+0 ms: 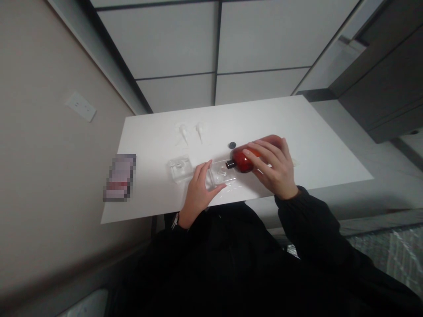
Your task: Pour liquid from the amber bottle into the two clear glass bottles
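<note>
place: home-like room, exact kind unclear | rectangular white wall socket point(81, 106) | large white dark-framed panels point(178, 44) | smooth white rectangular counter point(152, 136) | grey flat-fronted cabinet point(386, 79)

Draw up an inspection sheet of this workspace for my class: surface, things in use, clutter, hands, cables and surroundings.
Surface: white table, bearing all items below.
Things in use: red bottle tilted, its dark neck over a clear container; any flow is too small to tell. A second clear container is to the left; a small dark round piece and two white nozzle-like pieces lie beyond.
Clutter: pixelated item at the table's left end, unidentifiable.
Hands: left hand around the first container's left end; right hand grips the bottle.
Cables: nothing seen.
Surroundings: wall socket at left; pale panels behind the table.
</note>
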A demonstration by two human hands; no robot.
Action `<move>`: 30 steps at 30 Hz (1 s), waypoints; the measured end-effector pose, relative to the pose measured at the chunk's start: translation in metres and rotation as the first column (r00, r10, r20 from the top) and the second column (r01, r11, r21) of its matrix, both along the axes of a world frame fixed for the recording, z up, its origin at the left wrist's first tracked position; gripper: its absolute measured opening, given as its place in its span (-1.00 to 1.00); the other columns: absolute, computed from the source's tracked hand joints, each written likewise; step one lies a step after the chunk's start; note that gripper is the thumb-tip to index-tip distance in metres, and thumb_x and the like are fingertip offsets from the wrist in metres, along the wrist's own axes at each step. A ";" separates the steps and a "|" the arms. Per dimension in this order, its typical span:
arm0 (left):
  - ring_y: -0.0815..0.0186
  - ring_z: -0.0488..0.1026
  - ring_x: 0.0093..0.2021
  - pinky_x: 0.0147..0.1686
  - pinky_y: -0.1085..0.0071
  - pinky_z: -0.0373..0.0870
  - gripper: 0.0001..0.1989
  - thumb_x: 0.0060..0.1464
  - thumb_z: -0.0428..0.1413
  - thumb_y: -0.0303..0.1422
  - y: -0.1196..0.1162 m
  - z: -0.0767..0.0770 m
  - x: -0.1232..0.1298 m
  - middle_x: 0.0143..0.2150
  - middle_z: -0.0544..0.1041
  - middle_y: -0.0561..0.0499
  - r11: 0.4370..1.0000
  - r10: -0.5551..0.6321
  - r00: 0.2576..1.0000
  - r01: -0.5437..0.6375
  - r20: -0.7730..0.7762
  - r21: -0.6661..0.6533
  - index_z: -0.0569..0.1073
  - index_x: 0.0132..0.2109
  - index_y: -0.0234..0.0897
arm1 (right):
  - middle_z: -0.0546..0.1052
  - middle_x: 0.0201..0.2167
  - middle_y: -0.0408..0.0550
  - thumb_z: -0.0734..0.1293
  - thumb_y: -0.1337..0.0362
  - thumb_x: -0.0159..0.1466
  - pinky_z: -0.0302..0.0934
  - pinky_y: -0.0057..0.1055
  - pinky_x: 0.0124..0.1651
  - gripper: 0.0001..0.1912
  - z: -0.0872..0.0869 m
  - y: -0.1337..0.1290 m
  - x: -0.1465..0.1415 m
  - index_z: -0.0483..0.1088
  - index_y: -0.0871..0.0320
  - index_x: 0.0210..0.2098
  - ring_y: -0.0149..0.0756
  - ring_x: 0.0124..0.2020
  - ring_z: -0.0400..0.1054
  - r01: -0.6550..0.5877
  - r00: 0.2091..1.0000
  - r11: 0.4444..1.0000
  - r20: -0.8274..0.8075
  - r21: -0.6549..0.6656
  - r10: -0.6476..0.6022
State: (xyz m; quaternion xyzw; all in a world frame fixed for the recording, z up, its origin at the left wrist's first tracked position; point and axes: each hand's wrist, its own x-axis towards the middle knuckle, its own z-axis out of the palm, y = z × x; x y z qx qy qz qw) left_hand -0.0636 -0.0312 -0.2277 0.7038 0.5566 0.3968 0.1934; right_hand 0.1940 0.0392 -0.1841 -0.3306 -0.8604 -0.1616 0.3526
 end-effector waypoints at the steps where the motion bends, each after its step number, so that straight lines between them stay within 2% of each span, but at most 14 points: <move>1: 0.05 0.47 0.29 0.31 0.05 0.47 -0.24 0.22 0.36 -0.17 0.000 0.000 0.000 0.32 0.42 -0.16 1.000 0.001 1.000 -0.001 0.000 0.002 0.21 0.43 -0.09 | 0.56 0.31 -0.05 0.40 0.48 0.39 0.17 0.27 0.46 -0.06 0.000 0.000 0.001 -0.03 -0.27 0.56 -0.01 0.30 0.47 0.004 1.000 1.000 0.002 -0.003 -0.004; 9: 0.04 0.47 0.29 0.31 0.03 0.47 -0.23 0.21 0.37 -0.18 0.000 -0.001 0.001 0.31 0.42 -0.16 1.000 0.007 1.000 -0.007 0.003 0.014 0.22 0.43 -0.09 | 0.55 0.32 -0.06 0.40 0.49 0.37 0.17 0.28 0.45 -0.13 -0.002 0.001 0.003 0.10 -0.28 0.51 0.01 0.31 0.46 0.009 1.000 1.000 0.008 -0.028 -0.009; 17: 0.03 0.47 0.29 0.30 0.02 0.48 -0.23 0.21 0.37 -0.16 0.000 -0.001 0.001 0.30 0.42 -0.16 1.000 0.009 1.000 -0.009 0.011 0.011 0.22 0.43 -0.09 | 0.55 0.32 -0.04 0.39 0.50 0.39 0.20 0.22 0.45 -0.09 0.003 0.000 0.000 0.01 -0.24 0.55 -0.03 0.30 0.47 -0.015 1.000 1.000 0.019 0.010 0.015; 22: 0.02 0.46 0.30 0.32 -0.01 0.45 -0.22 0.22 0.36 -0.15 0.000 -0.002 -0.001 0.31 0.41 -0.16 1.000 -0.002 1.000 0.002 0.009 -0.013 0.20 0.44 -0.08 | 0.57 0.30 -0.04 0.39 0.51 0.38 0.23 0.18 0.43 -0.09 0.004 0.000 0.000 0.02 -0.24 0.55 -0.03 0.28 0.49 -0.025 1.000 1.000 0.011 0.011 0.025; 30: 0.03 0.47 0.30 0.33 -0.02 0.45 -0.23 0.23 0.36 -0.16 0.000 0.002 -0.001 0.31 0.41 -0.15 0.999 -0.007 1.000 0.007 0.007 -0.043 0.19 0.45 -0.07 | 0.55 0.32 -0.07 0.39 0.51 0.37 0.24 0.25 0.41 -0.06 0.004 -0.001 0.001 0.01 -0.30 0.55 0.00 0.30 0.47 0.010 0.999 1.000 0.030 -0.010 -0.010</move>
